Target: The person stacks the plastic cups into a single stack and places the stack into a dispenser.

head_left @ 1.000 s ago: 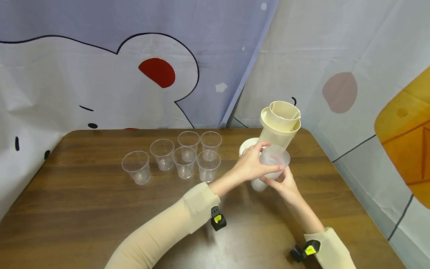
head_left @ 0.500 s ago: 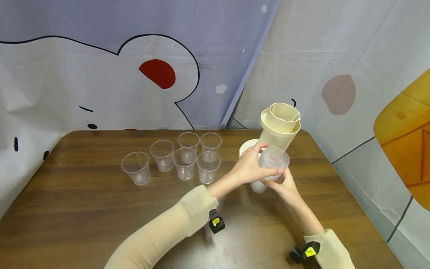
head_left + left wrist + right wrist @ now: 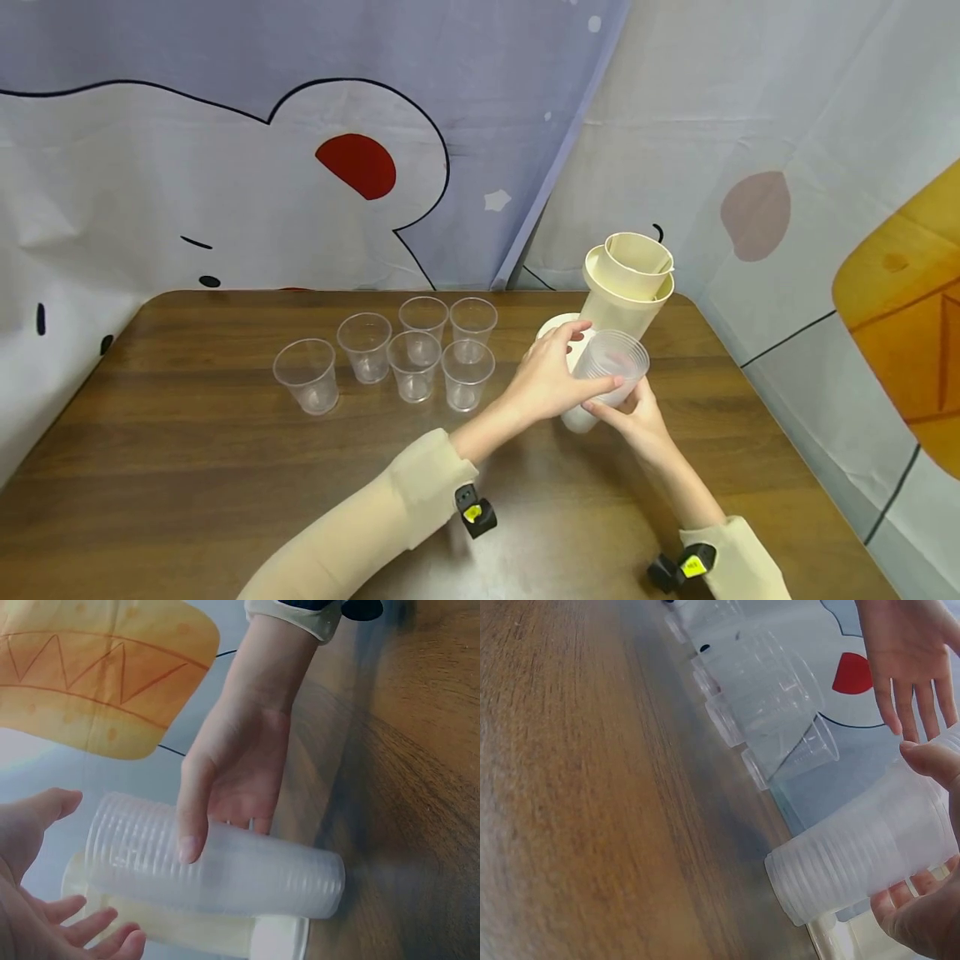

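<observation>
The left hand (image 3: pixel 551 379) has drawn back slightly, fingers loose; the right hand (image 3: pixel 639 427) grips the cup stack (image 3: pixel 611 358) around its side, before the cream tube (image 3: pixel 621 312). Likely light, slick, easily dented: hold gently below the rims.

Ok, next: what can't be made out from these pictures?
Number of stacked cups: left wrist view, rims blur together.
Bottom inside the cream tube: head view, hidden by its near wall.
Any writing on the yellow labels: head view, too small.
Right hand: left wrist view, most fingers behind the stacked cups.
</observation>
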A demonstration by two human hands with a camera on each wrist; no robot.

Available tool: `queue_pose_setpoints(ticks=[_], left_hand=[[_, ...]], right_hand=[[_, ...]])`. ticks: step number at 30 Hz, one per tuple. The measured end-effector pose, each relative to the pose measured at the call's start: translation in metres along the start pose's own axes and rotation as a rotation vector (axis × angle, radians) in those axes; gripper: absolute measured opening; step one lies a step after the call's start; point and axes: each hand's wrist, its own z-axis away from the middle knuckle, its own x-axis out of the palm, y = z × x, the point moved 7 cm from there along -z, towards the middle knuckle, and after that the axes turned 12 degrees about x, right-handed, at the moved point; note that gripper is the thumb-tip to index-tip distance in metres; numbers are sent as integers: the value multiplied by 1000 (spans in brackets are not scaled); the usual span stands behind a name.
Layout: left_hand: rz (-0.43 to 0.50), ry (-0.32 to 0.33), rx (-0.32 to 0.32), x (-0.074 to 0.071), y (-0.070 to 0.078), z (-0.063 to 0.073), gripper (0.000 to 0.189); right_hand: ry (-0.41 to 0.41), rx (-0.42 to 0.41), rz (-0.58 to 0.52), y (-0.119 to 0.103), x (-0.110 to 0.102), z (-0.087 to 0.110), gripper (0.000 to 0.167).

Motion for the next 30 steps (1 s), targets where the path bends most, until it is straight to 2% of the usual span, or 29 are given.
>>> queue_pose_setpoints(ticks=[8,16,24,30], left_hand=[[16,49,-14,-13,-2,14,69],[94,115,-45,-26,-10,26,65],[162,208,-44,-47,-18,38,64],[190,273,-53,-64,-24,46,64]], right_hand=[[15,17,-6,2,0,1,76],[48,26,13,2,-2,1,72],[52,-12,38,2,-2,-1,72],[70,-1,48,5,-6,-2,70]])
